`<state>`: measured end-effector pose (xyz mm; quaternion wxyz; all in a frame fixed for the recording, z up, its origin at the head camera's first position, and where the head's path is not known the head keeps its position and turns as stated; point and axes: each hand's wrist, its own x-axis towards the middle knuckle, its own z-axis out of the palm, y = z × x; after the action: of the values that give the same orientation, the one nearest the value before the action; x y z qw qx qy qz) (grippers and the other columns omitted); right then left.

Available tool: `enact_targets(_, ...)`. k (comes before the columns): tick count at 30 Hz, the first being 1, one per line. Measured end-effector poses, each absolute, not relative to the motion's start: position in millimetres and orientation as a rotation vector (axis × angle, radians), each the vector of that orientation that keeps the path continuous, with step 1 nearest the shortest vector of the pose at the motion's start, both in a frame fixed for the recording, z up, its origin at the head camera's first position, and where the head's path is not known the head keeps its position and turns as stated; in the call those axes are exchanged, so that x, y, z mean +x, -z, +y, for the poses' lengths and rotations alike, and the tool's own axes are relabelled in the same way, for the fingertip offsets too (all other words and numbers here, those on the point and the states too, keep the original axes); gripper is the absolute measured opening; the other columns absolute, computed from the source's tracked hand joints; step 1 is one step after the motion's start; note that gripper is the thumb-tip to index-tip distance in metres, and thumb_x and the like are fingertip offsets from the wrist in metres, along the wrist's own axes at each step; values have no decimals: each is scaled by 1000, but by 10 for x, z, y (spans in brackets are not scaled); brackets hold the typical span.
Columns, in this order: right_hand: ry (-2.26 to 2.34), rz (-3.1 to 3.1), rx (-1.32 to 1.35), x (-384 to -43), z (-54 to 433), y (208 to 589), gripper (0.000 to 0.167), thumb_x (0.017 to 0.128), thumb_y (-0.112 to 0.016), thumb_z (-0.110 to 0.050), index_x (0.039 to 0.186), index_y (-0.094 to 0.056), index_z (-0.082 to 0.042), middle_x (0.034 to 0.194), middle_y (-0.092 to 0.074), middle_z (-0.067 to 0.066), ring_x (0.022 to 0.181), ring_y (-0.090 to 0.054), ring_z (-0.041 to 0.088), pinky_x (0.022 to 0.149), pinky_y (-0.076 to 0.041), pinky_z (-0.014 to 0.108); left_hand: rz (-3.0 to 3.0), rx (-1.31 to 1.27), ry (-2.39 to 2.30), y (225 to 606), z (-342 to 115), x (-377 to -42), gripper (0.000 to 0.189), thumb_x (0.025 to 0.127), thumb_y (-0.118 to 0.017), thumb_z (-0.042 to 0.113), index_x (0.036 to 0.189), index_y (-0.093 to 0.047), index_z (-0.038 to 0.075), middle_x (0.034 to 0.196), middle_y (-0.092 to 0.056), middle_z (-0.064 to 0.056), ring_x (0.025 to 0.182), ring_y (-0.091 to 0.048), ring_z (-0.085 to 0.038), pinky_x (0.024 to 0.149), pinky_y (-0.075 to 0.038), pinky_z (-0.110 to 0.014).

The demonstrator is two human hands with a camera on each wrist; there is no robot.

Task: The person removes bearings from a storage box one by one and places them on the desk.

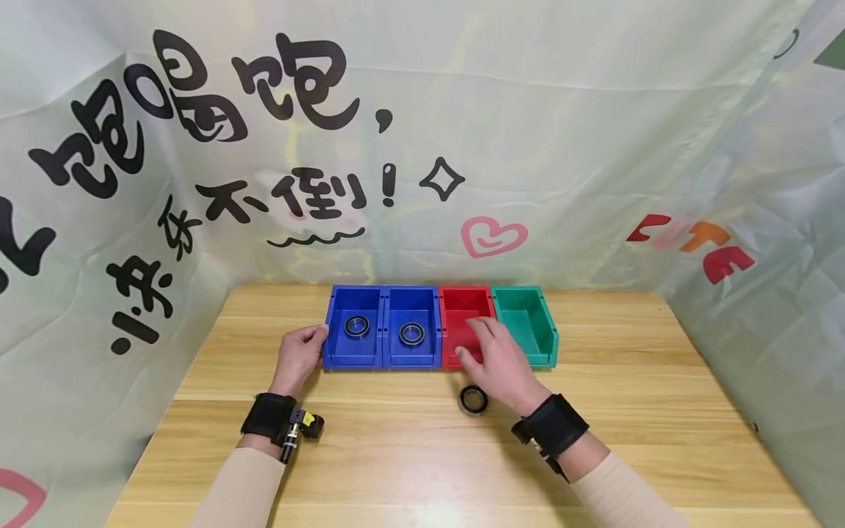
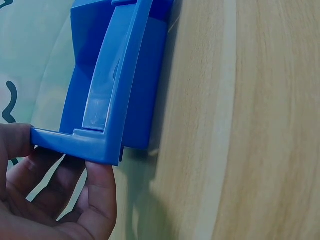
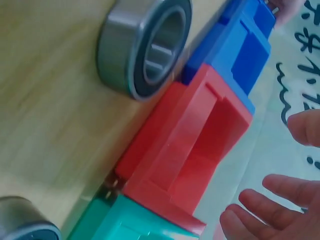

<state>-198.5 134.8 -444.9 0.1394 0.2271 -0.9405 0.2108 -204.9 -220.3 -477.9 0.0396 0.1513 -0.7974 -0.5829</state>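
My left hand (image 1: 301, 357) pinches the side edge of the leftmost blue bin (image 1: 338, 359), thumb and fingers on either side of its rim (image 2: 65, 140) in the left wrist view. One ring-shaped ball bearing (image 1: 348, 328) lies in that bin, and another bearing (image 1: 402, 335) lies in the second blue bin (image 1: 429, 359). Over the red bin (image 1: 452, 315) hovers my right hand (image 1: 505, 367), fingers spread and holding nothing. On the table just in front of the red bin is a bearing (image 3: 117, 55). A further bearing (image 3: 17, 217) shows at the right wrist view's lower corner.
A green bin (image 1: 528, 323) stands at the right end of the row, against the red one. The bins sit near the back of the wooden table (image 1: 370, 455). Printed cloth (image 1: 568, 161) hangs behind and at both sides.
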Motion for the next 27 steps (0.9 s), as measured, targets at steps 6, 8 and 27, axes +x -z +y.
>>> enact_targets(6, -717, -2696, 523, -2079, 1417, 4435, 59, 89, -64, -34, 136, -47, -2, 137, -43, 15, 125, -40, 31, 93, -47, 50, -2447, 451, 1783, 4788, -2208, -2051, 39, 97, -55, 35, 116, -69, 3, 96, -67, -16, 74, -65, -19, 64, -55, -31)
enact_targets(8, -760, -2689, 489, -2115, 1441, 4439, 60, 89, -65, -33, 136, -46, -2, 137, -42, 15, 124, -40, 31, 92, -47, 50, -2449, 452, 1783, 4790, -2208, -2050, 39, 97, -54, 35, 116, -69, 3, 96, -67, -16, 74, -65, -20, 64, -55, -31)
enact_targets(27, -1137, -2745, 210, -2343, 1640, 4576, 67, 93, -59, -33, 143, -31, 2, 138, -39, 20, 123, -41, 35, 95, -43, 53, -2455, 450, 1784, 4796, -2207, -2047, 40, 98, -54, 36, 117, -68, 3, 99, -67, -18, 75, -64, -19, 65, -56, -31)
